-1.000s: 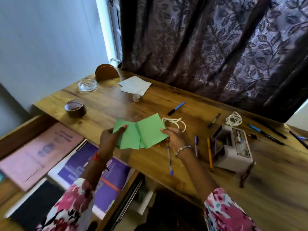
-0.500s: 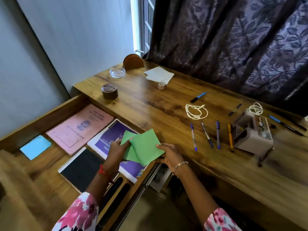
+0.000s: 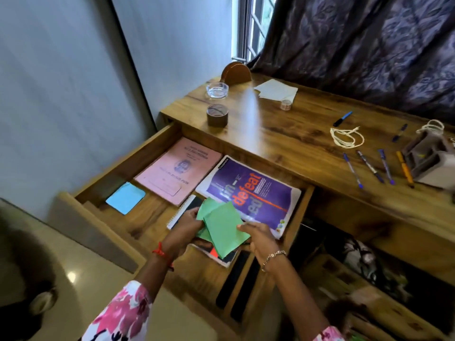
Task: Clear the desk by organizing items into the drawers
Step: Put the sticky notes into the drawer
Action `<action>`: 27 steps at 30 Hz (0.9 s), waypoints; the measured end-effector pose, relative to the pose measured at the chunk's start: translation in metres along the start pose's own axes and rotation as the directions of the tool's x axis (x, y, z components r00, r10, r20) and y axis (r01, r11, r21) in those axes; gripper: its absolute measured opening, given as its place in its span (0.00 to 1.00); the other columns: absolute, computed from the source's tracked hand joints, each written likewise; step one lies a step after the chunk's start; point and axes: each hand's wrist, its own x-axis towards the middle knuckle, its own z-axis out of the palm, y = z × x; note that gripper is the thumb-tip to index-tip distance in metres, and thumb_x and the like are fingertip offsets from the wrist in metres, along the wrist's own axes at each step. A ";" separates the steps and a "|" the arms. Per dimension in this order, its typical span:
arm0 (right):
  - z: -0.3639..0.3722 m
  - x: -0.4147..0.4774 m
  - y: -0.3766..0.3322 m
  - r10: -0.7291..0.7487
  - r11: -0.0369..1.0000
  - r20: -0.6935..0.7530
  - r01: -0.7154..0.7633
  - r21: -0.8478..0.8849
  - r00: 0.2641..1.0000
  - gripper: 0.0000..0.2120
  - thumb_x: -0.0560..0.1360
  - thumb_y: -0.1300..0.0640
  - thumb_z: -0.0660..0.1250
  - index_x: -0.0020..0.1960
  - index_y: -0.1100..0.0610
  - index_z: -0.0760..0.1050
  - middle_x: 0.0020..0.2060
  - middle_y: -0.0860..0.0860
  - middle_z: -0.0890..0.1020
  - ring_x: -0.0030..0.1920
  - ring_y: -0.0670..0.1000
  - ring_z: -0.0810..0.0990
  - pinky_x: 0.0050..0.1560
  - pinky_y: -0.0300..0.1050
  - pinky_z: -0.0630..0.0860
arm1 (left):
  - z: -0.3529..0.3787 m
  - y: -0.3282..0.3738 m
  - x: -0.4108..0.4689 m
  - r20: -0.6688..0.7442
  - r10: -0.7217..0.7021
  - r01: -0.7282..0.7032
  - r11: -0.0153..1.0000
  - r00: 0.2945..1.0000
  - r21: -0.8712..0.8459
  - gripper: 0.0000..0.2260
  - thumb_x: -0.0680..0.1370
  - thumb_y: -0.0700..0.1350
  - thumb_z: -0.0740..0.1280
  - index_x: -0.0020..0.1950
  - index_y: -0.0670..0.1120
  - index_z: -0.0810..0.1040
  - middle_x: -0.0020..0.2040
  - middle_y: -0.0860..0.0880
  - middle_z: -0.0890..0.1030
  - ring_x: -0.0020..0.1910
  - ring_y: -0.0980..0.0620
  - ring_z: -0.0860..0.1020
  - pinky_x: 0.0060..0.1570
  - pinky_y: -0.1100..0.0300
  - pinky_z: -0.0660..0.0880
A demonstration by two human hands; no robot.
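Both hands hold a small stack of green paper sheets [image 3: 222, 223] over the open wooden drawer [image 3: 128, 158]. My left hand [image 3: 186, 226] grips the sheets' left edge and my right hand [image 3: 258, 236] pinches their right corner. Under the sheets lie a spiral notebook [image 3: 181, 212] and a dark book. The drawer also holds a pink booklet [image 3: 178, 169], a purple magazine [image 3: 253, 193] and a light blue pad [image 3: 125, 196].
The desk top [image 3: 283, 134] carries a brown tape roll [image 3: 217, 115], a glass ashtray [image 3: 217, 89], white papers [image 3: 277, 89], a coiled white cord [image 3: 347, 137], several pens [image 3: 369, 166] and a grey organiser [image 3: 429, 159]. A dark curtain [image 3: 369, 45] hangs behind. Open shelves sit lower right.
The hands have carried the green sheets off the desk top, leftward and down over the open drawer. The view has turned left toward the drawer.
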 end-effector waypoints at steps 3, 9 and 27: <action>0.021 -0.011 0.016 0.008 1.000 -0.027 -0.008 -0.007 1.000 0.09 0.75 0.68 0.62 0.37 0.62 0.74 0.31 0.58 0.78 0.22 0.49 0.79 0.22 0.41 0.77 | -0.033 -0.009 -0.012 0.043 -0.016 0.014 0.999 0.999 0.046 0.13 0.76 0.32 0.62 0.44 0.51 0.76 0.33 0.55 0.84 0.29 0.57 0.82 0.22 0.63 0.76; 0.038 -0.016 0.031 0.019 0.996 -0.044 -0.023 -0.084 0.999 0.05 0.78 0.68 0.57 0.52 0.66 0.71 0.39 0.57 0.78 0.25 0.51 0.81 0.21 0.44 0.78 | -0.095 -0.012 -0.022 -0.055 -0.022 0.025 0.998 0.998 0.063 0.18 0.75 0.36 0.67 0.63 0.48 0.70 0.45 0.51 0.78 0.37 0.53 0.80 0.23 0.61 0.76; 0.073 0.079 0.019 0.006 0.984 -0.121 -0.027 -0.175 0.993 0.13 0.76 0.73 0.57 0.60 0.69 0.70 0.49 0.60 0.77 0.39 0.56 0.79 0.25 0.39 0.79 | -0.190 -0.017 0.088 -0.061 -0.259 0.264 0.909 0.964 0.322 0.16 0.77 0.37 0.65 0.64 0.42 0.69 0.60 0.39 0.77 0.50 0.44 0.78 0.40 0.55 0.78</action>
